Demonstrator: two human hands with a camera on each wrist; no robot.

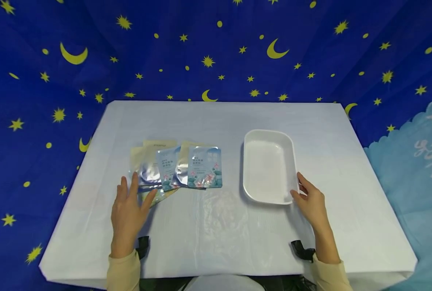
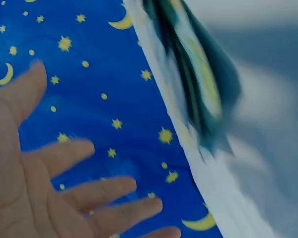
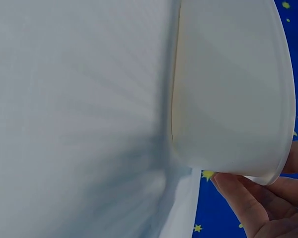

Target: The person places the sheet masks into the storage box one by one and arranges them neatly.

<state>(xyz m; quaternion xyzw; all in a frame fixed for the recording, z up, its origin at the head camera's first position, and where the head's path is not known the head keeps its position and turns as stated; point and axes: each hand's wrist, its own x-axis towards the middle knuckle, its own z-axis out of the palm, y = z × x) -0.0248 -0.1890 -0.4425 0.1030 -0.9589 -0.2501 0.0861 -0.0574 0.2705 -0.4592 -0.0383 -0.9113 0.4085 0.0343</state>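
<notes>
Several flat foil sachets (image 1: 205, 167), blue with pink flowers, silver and cream, lie overlapping in a pile left of the table's middle. Seen from the left wrist, the pile (image 2: 193, 64) shows edge-on. My left hand (image 1: 128, 210) is at its near left side, fingers spread and holding nothing; its palm and fingers (image 2: 109, 191) show beside the pile in the left wrist view. A white rectangular tray (image 1: 268, 167) with rounded corners stands right of the middle. My right hand (image 1: 312, 202) grips its near right corner, the fingers (image 3: 238, 198) at the rim.
A white cloth covers the table (image 1: 216, 238). Behind it hangs a dark blue curtain (image 1: 187, 44) with yellow stars and moons. On the right is a light blue cloth (image 1: 416, 173) with white lettering. Black wrist straps (image 1: 302, 250) show near both forearms.
</notes>
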